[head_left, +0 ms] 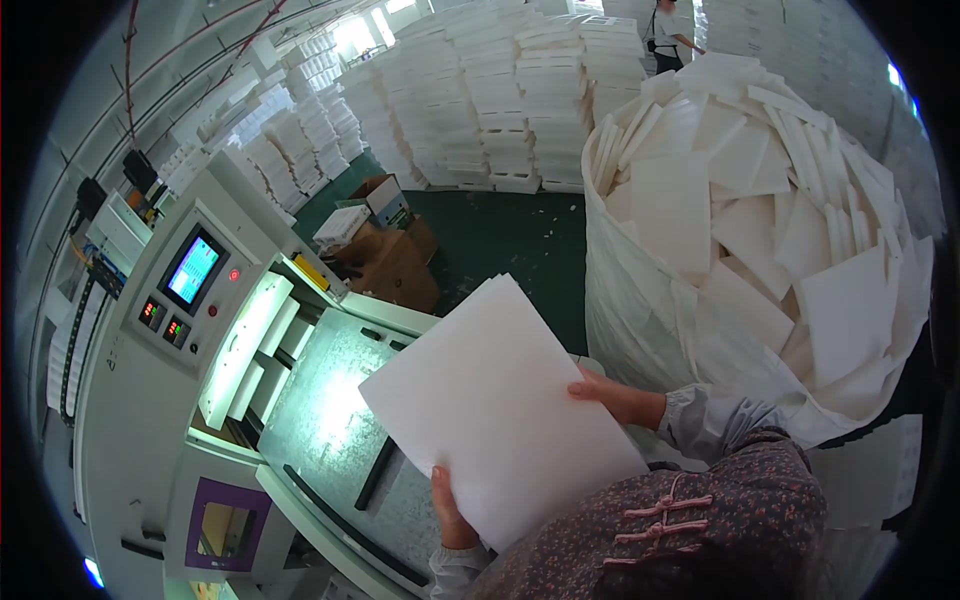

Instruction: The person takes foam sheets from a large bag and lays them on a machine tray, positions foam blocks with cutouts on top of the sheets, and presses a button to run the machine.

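Note:
A stack of white foam sheets (pixel 505 415) is held in front of the body, between both hands. My left hand (pixel 450 508) grips its lower left edge, with the thumb lying on the top face. On the right edge, my right hand (pixel 615 394) holds the same stack, thumb on top and the other fingers hidden beneath. The stack's left part overlaps the machine's metal table (pixel 330 385), which carries black strips (pixel 376 474).
A machine panel with a lit screen (pixel 194 268) stands at left. Cardboard boxes (pixel 390 265) sit on the green floor beyond. At right is a large bag (pixel 640 330) full of white sheets. Tall white stacks (pixel 470 100) and a person (pixel 668 38) are at the back.

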The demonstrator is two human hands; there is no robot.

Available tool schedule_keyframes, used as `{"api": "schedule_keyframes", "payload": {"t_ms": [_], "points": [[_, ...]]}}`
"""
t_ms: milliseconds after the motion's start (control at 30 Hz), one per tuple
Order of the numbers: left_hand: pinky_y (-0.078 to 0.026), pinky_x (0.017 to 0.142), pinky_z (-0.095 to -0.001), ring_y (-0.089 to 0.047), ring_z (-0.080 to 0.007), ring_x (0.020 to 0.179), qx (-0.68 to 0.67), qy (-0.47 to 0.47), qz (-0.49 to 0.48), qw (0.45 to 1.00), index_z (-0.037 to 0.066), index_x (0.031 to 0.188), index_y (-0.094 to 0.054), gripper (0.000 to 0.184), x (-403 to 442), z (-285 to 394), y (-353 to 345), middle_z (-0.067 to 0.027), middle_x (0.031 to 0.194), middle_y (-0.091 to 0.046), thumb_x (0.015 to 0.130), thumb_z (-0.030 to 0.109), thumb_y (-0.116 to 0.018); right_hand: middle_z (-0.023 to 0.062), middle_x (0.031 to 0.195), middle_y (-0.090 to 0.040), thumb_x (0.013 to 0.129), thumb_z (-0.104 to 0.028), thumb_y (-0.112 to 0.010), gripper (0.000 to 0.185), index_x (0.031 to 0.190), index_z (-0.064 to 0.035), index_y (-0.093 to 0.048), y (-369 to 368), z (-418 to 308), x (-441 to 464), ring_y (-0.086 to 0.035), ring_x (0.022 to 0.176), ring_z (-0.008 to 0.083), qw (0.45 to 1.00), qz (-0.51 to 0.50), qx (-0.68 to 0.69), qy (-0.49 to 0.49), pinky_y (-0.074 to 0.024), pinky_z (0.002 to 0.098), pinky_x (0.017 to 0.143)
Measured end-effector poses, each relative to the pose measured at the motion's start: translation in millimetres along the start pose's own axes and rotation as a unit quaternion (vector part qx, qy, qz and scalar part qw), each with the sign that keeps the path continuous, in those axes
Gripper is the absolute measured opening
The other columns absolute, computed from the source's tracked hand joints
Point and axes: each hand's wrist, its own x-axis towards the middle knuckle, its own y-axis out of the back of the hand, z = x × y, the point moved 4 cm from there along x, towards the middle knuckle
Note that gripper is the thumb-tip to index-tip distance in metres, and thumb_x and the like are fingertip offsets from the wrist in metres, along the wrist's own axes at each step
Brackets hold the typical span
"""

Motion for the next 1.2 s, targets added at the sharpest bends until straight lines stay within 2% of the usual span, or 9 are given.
{"api": "schedule_keyframes", "payload": {"t_ms": [233,567,733,767,833,867,967,1033,1200], "points": [[-0.047,0.080,-0.0335,-0.056,-0.0248,0.097,0.189,-0.069,-0.030,0.979,-0.003,0.129,-0.039,0.058,15,11,12,-0.0193,0.115,-0.054,0.092,0.042,-0.042,0.0203,0.146,-0.015,0.083,-0.047,-0.056,0.090,0.144,-0.0032,-0.006,2,-20,-8,-0.026,0.130,0.0348,0.985,0.060,-0.165,-0.003,-0.0255,0.0453,0.104],[-0.045,0.073,-0.0296,-0.056,-0.0202,0.087,-0.083,-0.013,0.049,0.995,-0.003,0.121,-0.046,0.048,-6,30,-48,-0.0161,0.106,-0.057,0.093,0.036,-0.041,0.0211,0.140,-0.028,0.083,-0.036,-0.062,0.083,0.142,0.0003,-0.015,-3,27,-7,-0.033,0.125,0.0302,0.992,0.075,-0.099,0.003,-0.0269,0.0417,0.104],[-0.044,0.071,-0.0324,-0.051,-0.0195,0.077,0.104,-0.074,0.028,0.991,-0.001,0.094,-0.053,0.033,9,17,5,-0.0152,0.088,-0.056,0.096,0.026,-0.033,0.0201,0.133,-0.037,0.082,-0.029,-0.063,0.076,0.139,0.0011,-0.023,0,26,8,-0.041,0.118,0.0273,0.990,0.098,-0.095,-0.037,-0.0340,0.0378,0.099],[-0.043,0.075,-0.0353,-0.050,-0.0220,0.081,0.308,-0.145,-0.004,0.940,-0.003,0.101,-0.053,0.035,14,12,32,-0.0149,0.092,-0.056,0.095,0.024,-0.033,0.0197,0.132,-0.039,0.083,-0.027,-0.063,0.073,0.138,0.0010,-0.025,4,24,13,-0.044,0.115,0.0265,0.986,0.096,-0.121,-0.058,-0.0370,0.0367,0.097],[-0.042,0.079,-0.0368,-0.050,-0.0238,0.087,0.452,-0.229,-0.011,0.862,-0.005,0.114,-0.050,0.038,4,15,43,-0.0156,0.101,-0.056,0.094,0.023,-0.033,0.0184,0.126,-0.046,0.085,-0.023,-0.059,0.063,0.136,0.0004,-0.031,17,37,32,-0.049,0.108,0.0234,0.987,0.097,-0.117,-0.060,-0.0424,0.0328,0.089],[-0.042,0.081,-0.0373,-0.050,-0.0247,0.093,0.281,-0.168,0.025,0.944,-0.005,0.126,-0.043,0.045,-2,-16,75,-0.0166,0.111,-0.054,0.095,0.026,-0.031,0.0175,0.124,-0.049,0.086,-0.021,-0.058,0.059,0.135,0.0002,-0.033,16,36,36,-0.051,0.105,0.0216,0.987,0.105,-0.107,-0.058,-0.0442,0.0302,0.085],[-0.042,0.080,-0.0337,-0.051,-0.0217,0.095,0.368,-0.168,0.082,0.911,-0.003,0.129,-0.040,0.049,-34,22,51,-0.0160,0.114,-0.054,0.097,0.033,-0.032,0.0174,0.120,-0.051,0.088,-0.017,-0.056,0.055,0.134,0.0010,-0.035,-14,33,59,-0.052,0.101,0.0207,0.989,0.027,-0.119,-0.086,-0.0442,0.0291,0.082],[-0.042,0.077,-0.0298,-0.051,-0.0174,0.093,0.096,-0.061,0.136,0.984,-0.003,0.126,-0.042,0.053,-44,13,66,-0.0145,0.113,-0.054,0.097,0.040,-0.033,0.0158,0.120,-0.050,0.087,-0.021,-0.057,0.052,0.130,0.0001,-0.038,-26,41,78,-0.053,0.097,0.0201,0.985,-0.012,-0.157,-0.073,-0.0436,0.0289,0.081],[-0.042,0.075,-0.0276,-0.051,-0.0139,0.088,0.229,-0.103,0.207,0.945,-0.002,0.124,-0.043,0.055,-74,11,128,-0.0122,0.110,-0.055,0.096,0.044,-0.038,0.0120,0.109,-0.056,0.088,-0.019,-0.057,0.039,0.120,0.0004,-0.048,-53,68,144,-0.053,0.088,0.0156,0.928,-0.144,-0.341,-0.048,-0.0432,0.0263,0.077]]}}
